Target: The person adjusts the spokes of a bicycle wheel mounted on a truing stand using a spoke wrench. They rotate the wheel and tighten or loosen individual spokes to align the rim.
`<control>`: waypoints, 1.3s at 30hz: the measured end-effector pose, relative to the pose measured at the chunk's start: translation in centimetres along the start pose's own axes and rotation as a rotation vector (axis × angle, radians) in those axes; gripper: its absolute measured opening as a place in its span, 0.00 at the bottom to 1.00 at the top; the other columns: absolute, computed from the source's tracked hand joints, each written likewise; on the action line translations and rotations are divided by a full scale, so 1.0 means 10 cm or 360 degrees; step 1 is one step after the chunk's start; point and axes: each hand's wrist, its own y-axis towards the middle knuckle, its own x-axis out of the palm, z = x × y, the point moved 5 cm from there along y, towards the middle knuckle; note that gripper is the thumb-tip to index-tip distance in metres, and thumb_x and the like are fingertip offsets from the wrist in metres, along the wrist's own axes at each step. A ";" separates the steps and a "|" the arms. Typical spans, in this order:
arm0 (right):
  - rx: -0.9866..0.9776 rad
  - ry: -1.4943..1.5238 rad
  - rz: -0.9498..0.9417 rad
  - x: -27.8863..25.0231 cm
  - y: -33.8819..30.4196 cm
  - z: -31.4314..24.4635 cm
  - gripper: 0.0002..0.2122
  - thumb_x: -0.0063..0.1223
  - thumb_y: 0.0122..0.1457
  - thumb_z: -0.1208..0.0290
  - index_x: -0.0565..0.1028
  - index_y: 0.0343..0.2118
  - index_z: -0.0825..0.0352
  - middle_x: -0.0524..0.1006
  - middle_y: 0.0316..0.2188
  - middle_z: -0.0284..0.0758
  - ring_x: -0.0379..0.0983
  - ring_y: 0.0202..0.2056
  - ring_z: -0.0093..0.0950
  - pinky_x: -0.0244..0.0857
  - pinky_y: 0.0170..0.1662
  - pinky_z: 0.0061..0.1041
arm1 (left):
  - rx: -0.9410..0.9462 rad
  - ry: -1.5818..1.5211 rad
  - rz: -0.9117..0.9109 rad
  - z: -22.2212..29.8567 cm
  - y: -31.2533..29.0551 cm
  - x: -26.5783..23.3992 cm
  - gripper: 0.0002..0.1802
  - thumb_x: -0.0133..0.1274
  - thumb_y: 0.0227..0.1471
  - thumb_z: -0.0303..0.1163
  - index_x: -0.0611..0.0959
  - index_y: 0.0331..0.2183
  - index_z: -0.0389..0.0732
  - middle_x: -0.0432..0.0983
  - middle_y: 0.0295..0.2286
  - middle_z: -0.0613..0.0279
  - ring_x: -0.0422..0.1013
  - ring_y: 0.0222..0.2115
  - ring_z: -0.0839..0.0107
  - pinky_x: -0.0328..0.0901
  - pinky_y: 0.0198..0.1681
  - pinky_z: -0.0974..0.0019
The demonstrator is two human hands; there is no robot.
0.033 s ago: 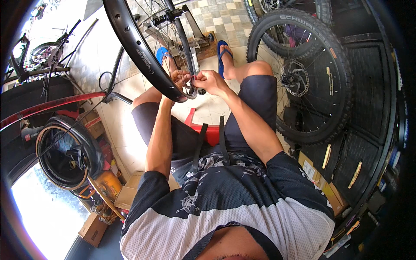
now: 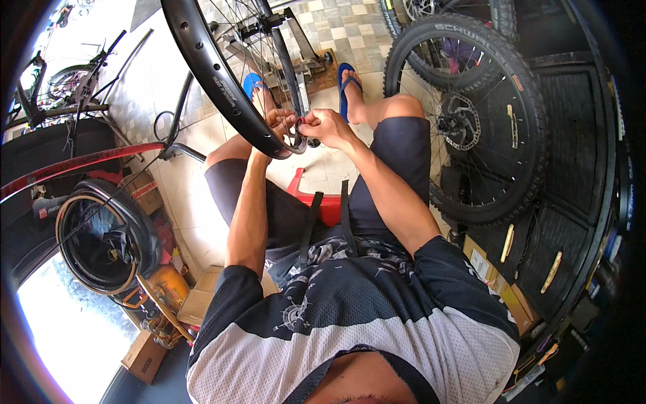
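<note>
A bare black bicycle rim (image 2: 215,81) with thin spokes stands upright in a truing stand (image 2: 296,47) in front of me. I sit on a red stool (image 2: 326,205) with my knees either side of it. My left hand (image 2: 278,124) is curled around the rim's near edge, fingers among the spokes. My right hand (image 2: 328,128) touches the left one and pinches a spoke at the rim; a small dark round tool (image 2: 313,143) shows just under its fingers. What exactly the fingertips pinch is hidden.
A wheel with a knobby tyre and disc rotor (image 2: 471,121) leans close by my right knee. Black tyres (image 2: 579,175) line the right wall. On the left are a tyre on a tan rim (image 2: 101,236), a red bar (image 2: 81,161), a yellow machine (image 2: 165,289) and cardboard boxes (image 2: 145,353).
</note>
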 end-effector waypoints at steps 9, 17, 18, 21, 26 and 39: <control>-0.0197 -0.0356 0.0041 -0.01 -0.05 -0.30 0.16 0.62 0.55 0.55 0.80 0.31 0.65 0.83 0.28 0.37 0.80 0.29 0.36 0.70 0.35 0.34 | -0.0298 0.0274 -0.0211 0.18 -0.03 -0.02 0.21 0.61 0.58 0.49 0.85 0.38 0.40 0.75 0.22 0.73 0.65 0.21 0.83 0.55 0.22 0.75; -0.0178 -0.0111 -0.0064 -0.01 0.05 -0.13 0.14 0.63 0.55 0.59 0.81 0.35 0.66 0.83 0.28 0.39 0.80 0.31 0.33 0.70 0.36 0.31 | -0.0278 0.0074 -0.0152 0.04 0.06 0.02 0.16 0.64 0.56 0.42 0.81 0.28 0.39 0.75 0.22 0.70 0.65 0.19 0.82 0.56 0.22 0.74; -0.0217 -0.0046 -0.0079 0.00 0.06 -0.11 0.14 0.63 0.55 0.60 0.81 0.36 0.66 0.83 0.28 0.39 0.80 0.31 0.32 0.70 0.36 0.31 | -0.0260 0.0057 -0.0138 0.02 0.08 0.01 0.16 0.64 0.56 0.41 0.80 0.26 0.39 0.75 0.21 0.70 0.65 0.19 0.82 0.56 0.22 0.74; -0.0204 0.0030 -0.0093 0.01 0.09 -0.04 0.12 0.62 0.56 0.63 0.81 0.37 0.67 0.83 0.29 0.39 0.80 0.31 0.30 0.70 0.37 0.30 | -0.0213 0.0126 -0.0273 0.02 0.09 0.04 0.16 0.65 0.55 0.38 0.78 0.24 0.40 0.74 0.20 0.69 0.65 0.18 0.81 0.56 0.21 0.73; -0.0142 -0.0122 -0.0033 0.04 0.12 -0.01 0.11 0.60 0.59 0.70 0.80 0.41 0.72 0.84 0.31 0.36 0.77 0.31 0.20 0.69 0.37 0.24 | 0.0135 0.0346 0.0031 0.16 0.06 0.14 0.17 0.65 0.55 0.36 0.78 0.20 0.41 0.69 0.15 0.71 0.65 0.16 0.81 0.56 0.17 0.73; -0.0017 -0.0052 0.0147 -0.20 0.21 0.06 0.14 0.60 0.60 0.62 0.79 0.38 0.70 0.83 0.31 0.36 0.78 0.33 0.21 0.69 0.38 0.22 | -0.0020 -0.0189 0.0335 0.05 0.10 -0.04 0.18 0.56 0.62 0.45 0.78 0.25 0.45 0.64 0.14 0.76 0.57 0.11 0.86 0.50 0.13 0.76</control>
